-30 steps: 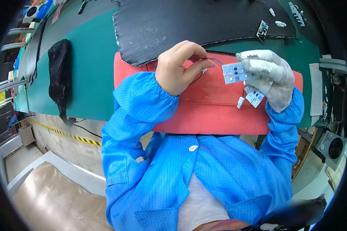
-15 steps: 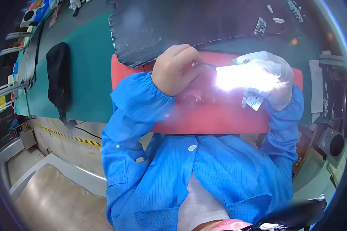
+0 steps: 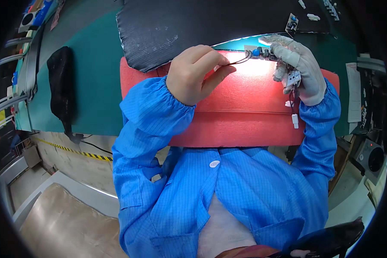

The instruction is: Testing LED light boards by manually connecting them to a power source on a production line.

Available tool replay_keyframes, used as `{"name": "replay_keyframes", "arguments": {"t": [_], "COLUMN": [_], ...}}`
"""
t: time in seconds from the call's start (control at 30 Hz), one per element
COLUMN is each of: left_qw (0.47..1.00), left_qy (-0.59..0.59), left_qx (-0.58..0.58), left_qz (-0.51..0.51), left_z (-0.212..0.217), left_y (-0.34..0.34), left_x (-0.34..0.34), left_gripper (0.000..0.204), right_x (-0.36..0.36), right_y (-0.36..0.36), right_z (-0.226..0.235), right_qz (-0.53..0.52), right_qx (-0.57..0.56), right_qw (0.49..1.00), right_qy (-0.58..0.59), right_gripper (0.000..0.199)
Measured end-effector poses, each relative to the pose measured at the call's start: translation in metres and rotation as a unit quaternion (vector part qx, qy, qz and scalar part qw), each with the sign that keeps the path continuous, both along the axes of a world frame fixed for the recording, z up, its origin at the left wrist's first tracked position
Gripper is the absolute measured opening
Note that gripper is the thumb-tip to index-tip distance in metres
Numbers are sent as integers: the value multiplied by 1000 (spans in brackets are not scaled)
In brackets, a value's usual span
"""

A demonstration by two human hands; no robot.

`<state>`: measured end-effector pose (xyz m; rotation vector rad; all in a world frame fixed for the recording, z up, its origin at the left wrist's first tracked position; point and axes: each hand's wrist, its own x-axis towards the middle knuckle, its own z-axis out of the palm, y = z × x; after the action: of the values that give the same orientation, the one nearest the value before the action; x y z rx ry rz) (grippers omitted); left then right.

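Observation:
My bare left hand [image 3: 198, 75] pinches thin dark wires [image 3: 241, 62] between thumb and fingertips. They lead to a small circuit board [image 3: 264, 53] with a blue part and black parts on it. My right hand [image 3: 309, 69], in a whitish glove, grips that board by its right end. Bright light falls below the board onto a red foam pad [image 3: 241, 133]. Beside the gloved fingers is a white terminal block [image 3: 293, 78], and from it a dark wire hangs with a white plug [image 3: 295, 121] at its end. Gloved fingers hide part of the board.
A black sheet [image 3: 172, 34] lies beyond the foam on the green mat [image 3: 96, 94]. Another small circuit board [image 3: 292, 25] and white plastic pieces [image 3: 313, 17] lie at the far right. A long black object [image 3: 61, 90] lies at left, above a chair [image 3: 69, 215].
The glaring light that faced up has turned down toward the foam, so the board's parts now show. My right hand has rotated; the left has barely moved.

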<state>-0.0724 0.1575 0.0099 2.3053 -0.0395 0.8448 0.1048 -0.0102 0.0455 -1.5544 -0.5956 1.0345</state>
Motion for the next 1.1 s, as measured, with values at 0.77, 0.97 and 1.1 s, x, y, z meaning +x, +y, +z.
{"name": "replay_keyframes", "arguments": {"t": [0.77,0.97,1.1], "left_qw": [999,963,906], "left_qy": [-18,-3,-74], "left_qx": [32,-270,-402], "left_qz": [-27,21,112], "left_z": [-2,19,9], "left_y": [4,-2,54], "left_x": [2,-1,6], "left_gripper": [21,7,9], "right_x": [3,29,13], "right_y": [-8,-16,-7], "right_z": [1,-8,-20], "right_qz": [-27,52,-23], "right_qx": [-7,-11,194], "right_qw": [999,992,965], "right_qy": [-21,116,175], "right_gripper": [49,55,44]}}
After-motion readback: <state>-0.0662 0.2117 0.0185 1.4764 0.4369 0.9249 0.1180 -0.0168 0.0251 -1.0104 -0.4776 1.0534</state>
